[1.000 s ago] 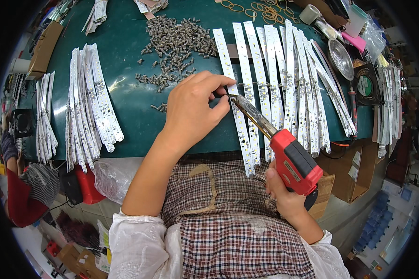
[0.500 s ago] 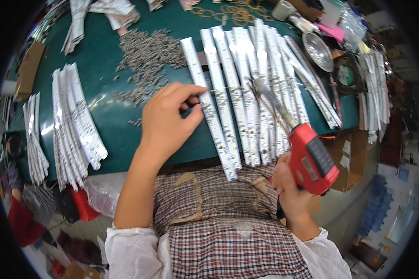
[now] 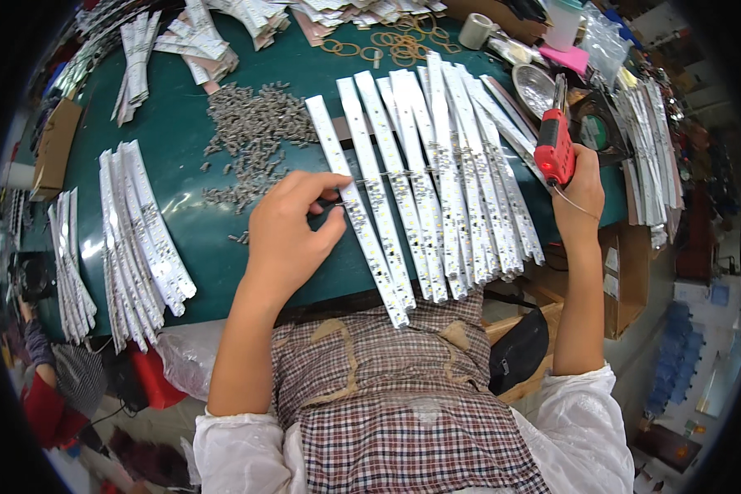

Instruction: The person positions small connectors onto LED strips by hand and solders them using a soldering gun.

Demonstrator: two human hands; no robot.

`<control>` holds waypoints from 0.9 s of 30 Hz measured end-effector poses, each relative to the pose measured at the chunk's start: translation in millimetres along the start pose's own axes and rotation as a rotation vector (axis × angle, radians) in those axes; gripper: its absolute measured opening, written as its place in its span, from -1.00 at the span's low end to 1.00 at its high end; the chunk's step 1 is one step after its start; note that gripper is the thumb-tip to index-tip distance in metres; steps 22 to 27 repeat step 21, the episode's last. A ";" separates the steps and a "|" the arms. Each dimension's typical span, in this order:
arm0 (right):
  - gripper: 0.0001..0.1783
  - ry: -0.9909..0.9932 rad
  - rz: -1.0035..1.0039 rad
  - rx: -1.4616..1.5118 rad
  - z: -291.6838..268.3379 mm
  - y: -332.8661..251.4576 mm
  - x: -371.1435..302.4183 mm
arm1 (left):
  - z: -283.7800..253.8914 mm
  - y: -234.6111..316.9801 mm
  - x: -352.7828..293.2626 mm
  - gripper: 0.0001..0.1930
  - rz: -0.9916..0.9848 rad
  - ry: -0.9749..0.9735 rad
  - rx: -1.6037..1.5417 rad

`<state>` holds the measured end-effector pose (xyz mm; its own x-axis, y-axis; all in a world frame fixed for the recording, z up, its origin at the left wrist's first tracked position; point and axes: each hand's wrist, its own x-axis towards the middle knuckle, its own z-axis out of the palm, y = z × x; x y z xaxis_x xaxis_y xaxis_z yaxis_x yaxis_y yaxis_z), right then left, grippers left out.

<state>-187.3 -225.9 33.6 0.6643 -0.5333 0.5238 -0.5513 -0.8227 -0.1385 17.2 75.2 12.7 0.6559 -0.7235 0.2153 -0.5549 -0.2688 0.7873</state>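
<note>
My left hand [image 3: 284, 239] has its fingers curled, index fingertip at the left edge of the leftmost white LED strip [image 3: 362, 222]. Something small and thin shows by its thumb; I cannot make out what. Several more LED strips [image 3: 453, 189] lie fanned side by side to the right, with small parts and thin leads across their middle. My right hand [image 3: 583, 193] is wrapped round a red and black soldering gun [image 3: 555, 148], its metal end pointing away from me, right of the strips. Beyond my left hand spreads a heap of small grey components [image 3: 251, 119].
Bundles of LED strips lie at the left [image 3: 136, 247] on the green table [image 3: 214, 280]. Rubber bands [image 3: 403, 45], a white roll [image 3: 475, 31] and a metal dish [image 3: 535, 89] sit at the back. A cardboard box [image 3: 634, 284] stands below the table's right side.
My right hand has carried the soldering gun up and away from the strips to the far right, its end now pointing away. My left hand stays beside the leftmost strip.
</note>
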 end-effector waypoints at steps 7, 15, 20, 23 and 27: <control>-0.49 -0.051 0.036 -0.068 8.1 2.8 6.1 | -1.5 1.1 0.2 -0.67 -0.030 0.009 0.023; -0.52 0.279 -0.047 -0.052 -24.9 15.0 11.0 | -0.7 -0.7 5.0 -0.81 -0.126 0.029 -0.093; -0.81 0.484 0.290 0.376 -52.2 32.2 8.1 | -1.0 -0.2 9.4 -0.85 -0.259 0.034 -0.376; -0.81 0.484 0.291 0.376 -52.4 32.7 7.7 | -1.0 -0.9 10.8 -0.85 -0.298 0.022 -0.450; -0.81 0.484 0.291 0.376 -52.4 32.7 7.7 | -1.0 -0.9 10.8 -0.85 -0.298 0.022 -0.450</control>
